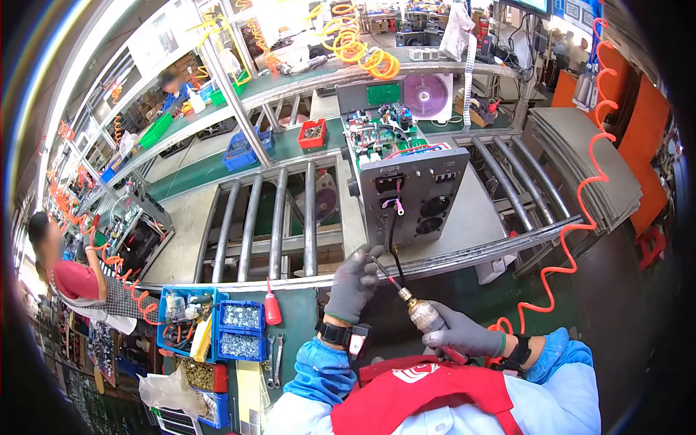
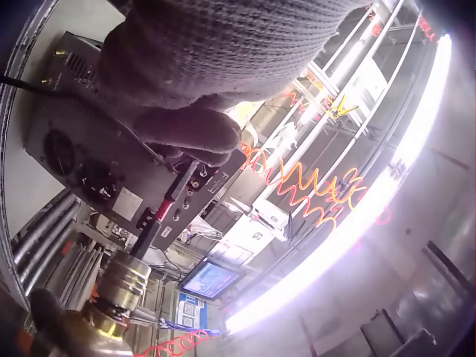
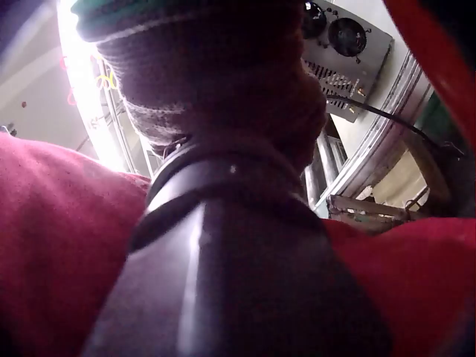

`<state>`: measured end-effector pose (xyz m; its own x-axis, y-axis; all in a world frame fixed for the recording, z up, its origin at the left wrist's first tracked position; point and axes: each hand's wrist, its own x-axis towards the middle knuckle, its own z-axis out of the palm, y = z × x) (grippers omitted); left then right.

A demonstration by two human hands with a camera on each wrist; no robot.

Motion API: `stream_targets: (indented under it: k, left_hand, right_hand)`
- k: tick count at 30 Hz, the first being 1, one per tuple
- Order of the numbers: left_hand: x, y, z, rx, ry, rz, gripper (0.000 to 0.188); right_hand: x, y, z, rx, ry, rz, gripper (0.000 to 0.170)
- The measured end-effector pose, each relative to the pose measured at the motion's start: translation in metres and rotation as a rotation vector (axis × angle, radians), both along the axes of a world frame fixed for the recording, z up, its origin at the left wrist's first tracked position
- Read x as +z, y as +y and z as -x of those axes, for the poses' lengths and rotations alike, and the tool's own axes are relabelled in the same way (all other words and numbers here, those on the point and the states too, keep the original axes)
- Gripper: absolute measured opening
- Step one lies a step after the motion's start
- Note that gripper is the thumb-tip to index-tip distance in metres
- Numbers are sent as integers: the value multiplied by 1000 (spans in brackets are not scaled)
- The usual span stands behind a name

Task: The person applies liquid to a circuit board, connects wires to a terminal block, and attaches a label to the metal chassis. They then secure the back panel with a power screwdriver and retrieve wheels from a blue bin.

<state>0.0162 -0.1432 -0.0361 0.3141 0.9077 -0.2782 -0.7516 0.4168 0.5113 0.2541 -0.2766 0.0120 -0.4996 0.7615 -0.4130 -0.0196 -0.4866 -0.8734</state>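
Observation:
In the head view my gloved left hand [image 1: 351,286] has its fingers at the tip of a long screwdriver bit [image 1: 386,273]. The left wrist view shows the curled fingers [image 2: 197,137] pinching around that tip; anything small between them is hidden. My gloved right hand [image 1: 467,333] grips a pneumatic screwdriver [image 1: 422,313] with a brass-coloured collar, pointed up and left toward the left hand. Ahead of both hands stands a grey metal equipment case [image 1: 378,217], its fan panel facing me. A black cable [image 1: 394,243] with a pink-sleeved end hangs from that panel.
The case stands on a roller conveyor [image 1: 279,225]. To the left are blue bins of screws [image 1: 241,316], a red bottle [image 1: 272,308] and wrenches [image 1: 278,359]. A coiled red air hose [image 1: 547,290] hangs at right. Another person [image 1: 76,272] works at far left.

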Motion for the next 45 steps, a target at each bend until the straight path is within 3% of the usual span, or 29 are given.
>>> stream_targets:
  k: [8, 11, 15, 18, 20, 24, 27, 29, 30, 35, 37, 40, 42, 45]
  left_hand:
    - [4, -8, -1, -46, 10, -91, 43]
    - [7, -7, -5, -28, 66, -66, 28]
    - [7, -5, -5, -44, 147, -150, 28]
    - [7, -2, -5, -36, 220, -266, 29]
    - [-8, 10, -2, -25, 264, -417, 31]
    - [-14, 21, 0, -76, 252, -445, 33]
    - [1, 20, -17, -11, 417, -453, 43]
    - [14, 15, -23, -3, 536, -449, 49]
    - [21, 13, -24, -28, 516, -453, 56]
    - [3, 42, -26, 111, 436, -394, 47]
    - [19, 58, -27, 135, 713, -467, 44]
    - [9, 94, -39, 146, 782, -817, 46]
    - [11, 111, -48, 174, 866, -1005, 41]
    - [18, 116, -49, 114, 1169, -1025, 29]
  right_hand:
    - [2, 4, 5, -12, -59, 26, 73]
    - [-4, 7, 4, 4, -59, -4, 75]
    - [0, 11, 2, 15, -108, -22, 75]
    - [0, 11, 2, -18, -34, 50, 73]
    - [-7, 13, -7, 0, 140, 219, 71]
    - [-15, 15, -13, 4, 364, 385, 64]
    - [-18, 16, -14, -39, 390, 371, 60]
    - [-14, 18, -13, -70, 262, 241, 62]
    - [-11, 19, -12, -86, 199, 177, 63]
    - [8, 21, -17, -175, 113, 68, 68]
    - [16, 24, -21, -205, 95, 26, 72]
    - [16, 25, -32, -257, 82, -20, 80]
    - [19, 25, -35, -305, 91, -12, 75]
    - [21, 28, -37, -347, 105, -1, 72]
